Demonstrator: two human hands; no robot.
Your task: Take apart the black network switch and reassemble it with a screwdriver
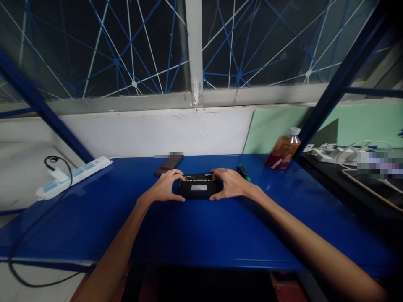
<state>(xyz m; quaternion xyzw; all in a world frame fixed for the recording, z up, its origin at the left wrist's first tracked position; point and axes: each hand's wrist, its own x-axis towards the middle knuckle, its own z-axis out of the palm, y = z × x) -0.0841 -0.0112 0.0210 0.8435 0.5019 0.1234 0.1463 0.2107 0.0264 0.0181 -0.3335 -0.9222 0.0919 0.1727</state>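
Between my two hands is a black box-shaped device [199,194], with a white printed label and a row of yellow spots along its far edge. It looks like a router, though its kind is not certain. My left hand [165,186] grips its left end, thumb at the near edge and fingers at the far side. At the right end, my right hand [231,183] holds it the same way. A thin dark strip shows just behind the yellow row; whether it belongs to the device I cannot tell. The blue table [201,235] lies beneath.
A phone [168,165] lies behind my left hand. Beyond my right hand lies a green-and-black tool handle [243,173]. A drink bottle [283,150] stands farther right. At left is a white power strip [75,177] with a black cable [34,228] hanging over the edge.
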